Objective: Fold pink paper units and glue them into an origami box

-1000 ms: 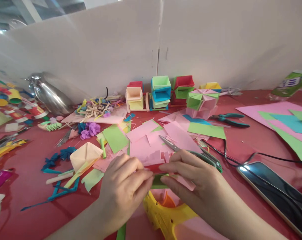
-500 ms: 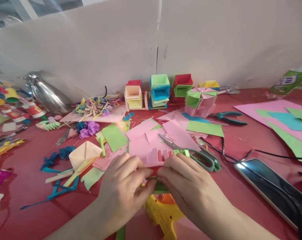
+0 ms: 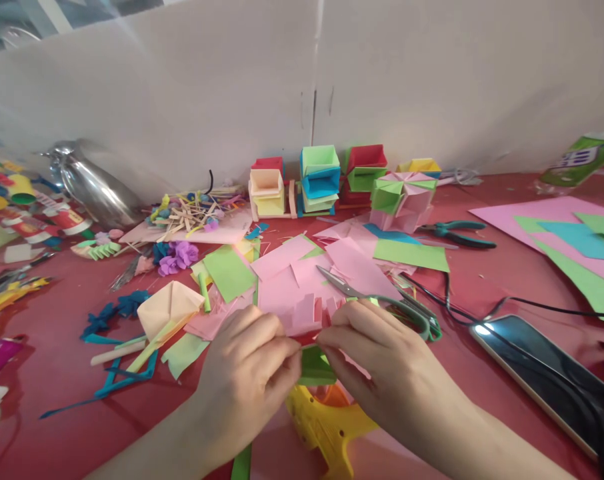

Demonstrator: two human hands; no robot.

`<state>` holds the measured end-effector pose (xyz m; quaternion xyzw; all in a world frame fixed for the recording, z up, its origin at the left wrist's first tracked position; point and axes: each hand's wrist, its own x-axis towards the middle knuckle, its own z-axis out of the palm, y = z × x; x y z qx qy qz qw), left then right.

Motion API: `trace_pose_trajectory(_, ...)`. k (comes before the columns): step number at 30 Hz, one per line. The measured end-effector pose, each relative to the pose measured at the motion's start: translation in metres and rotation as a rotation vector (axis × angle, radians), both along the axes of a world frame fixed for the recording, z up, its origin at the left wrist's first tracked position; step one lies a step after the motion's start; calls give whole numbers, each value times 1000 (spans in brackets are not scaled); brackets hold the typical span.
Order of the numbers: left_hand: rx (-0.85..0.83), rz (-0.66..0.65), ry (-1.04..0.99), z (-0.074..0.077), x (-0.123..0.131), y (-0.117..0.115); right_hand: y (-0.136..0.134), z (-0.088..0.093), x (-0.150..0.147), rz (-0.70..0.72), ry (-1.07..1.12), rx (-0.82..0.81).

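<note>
My left hand and my right hand meet at the middle of the red table. Both pinch a small green paper piece between thumbs and fingers, one on each side. Just beyond my fingertips lies pink paper cut into a fringe. Below the hands, a yellow glue gun with an orange trigger rests on the table. Green-handled scissors lie on the pink sheets just behind my right hand.
Folded paper boxes stand along the white back wall. A phone with a black cable lies at right, teal pliers behind it. Large coloured sheets are far right; a steel kettle, sticks and paper scraps at left.
The hands have stayed pinched together over the same spot. The green piece now shows more between the fingers, hanging a little lower than before.
</note>
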<state>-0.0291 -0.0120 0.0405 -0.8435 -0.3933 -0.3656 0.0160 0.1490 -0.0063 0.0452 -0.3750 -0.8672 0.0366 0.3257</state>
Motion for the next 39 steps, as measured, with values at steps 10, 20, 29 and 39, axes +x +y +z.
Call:
trace_pose_trajectory(10,-59,-28,-19,0,-1,1,-3,4,-2,21,-25,-44)
trace_pose_trajectory(20,-260,-161,-142,1,-9,8,11,8,11,23,73,-145)
trace_pose_trajectory(29,-146,-176,29,-1,-14,16,13,8,13,79,184,-224)
trace_pose_trajectory(39,27,-288,107,1,-17,19,17,6,16,129,345,-405)
